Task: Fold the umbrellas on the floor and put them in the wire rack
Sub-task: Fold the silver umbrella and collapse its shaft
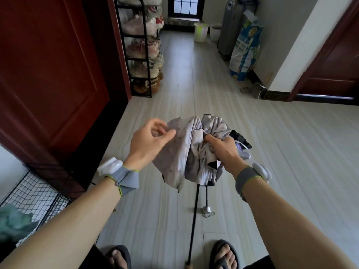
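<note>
Head view: one lilac-grey umbrella (186,152) is held in front of the person, above the floor (272,152). Its canopy is collapsed but loose and crumpled.
Left hand (147,144): thumb and forefinger pinch the edge of one canopy panel and draw it out to the left. The other fingers are loosely curled and hold nothing.
Right hand (223,150): fingers are wrapped round the bunched middle of the canopy and carry its weight.
Handle (206,209): a grey knob with a wrist loop hangs on a short shaft below the canopy. Whether it touches the floor cannot be told.
Rod (194,220): a long black rod runs from under the canopy down between the feet to a pale end. Whether it belongs to this umbrella or to a second one cannot be told.
Rack (35,193): black wire mesh at lower left, well apart from the umbrella. A teal bundle (13,220) lies in it (possibly an umbrella already folded; not certain).
Step in hand: judged to be the folding step, with the panels being separated and flattened one at a time. Stowing has not begun for this umbrella.
Next move: lay the pinched panel flat against the shaft, turn the canopy in the right hand's grip, and take the next panel.
Requirement: the right hand's grip must be firm enough to hold the bundle together, yet allow it to turn.
Risk: loose panels may spring back out if the pinch lets go too soon.
</note>
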